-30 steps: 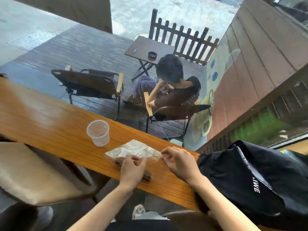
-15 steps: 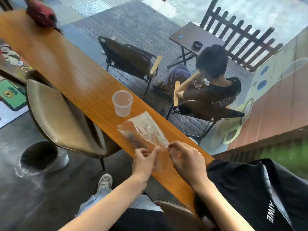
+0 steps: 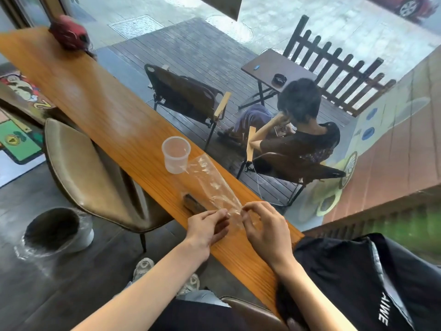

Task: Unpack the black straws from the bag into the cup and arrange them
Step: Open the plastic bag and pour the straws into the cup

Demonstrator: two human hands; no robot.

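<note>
A clear plastic bag (image 3: 210,185) lies on the wooden counter (image 3: 102,111), its far end touching an empty translucent cup (image 3: 176,154). A dark bundle, the black straws (image 3: 193,203), shows through the bag's near left side. My left hand (image 3: 207,226) and my right hand (image 3: 262,223) both pinch the bag's near end between thumb and fingers, a small gap between them. The cup stands upright beyond the bag.
A black bag with white lettering (image 3: 372,283) rests on the counter at my right. A tan chair (image 3: 93,177) stands left of the counter, a bin (image 3: 55,230) on the floor beside it. A red object (image 3: 69,34) sits at the counter's far end. Behind glass, a person sits outside.
The camera view has shifted left and down. The bag has been pulled out lengthwise toward the cup, and both hands stay pinched on its near end.
</note>
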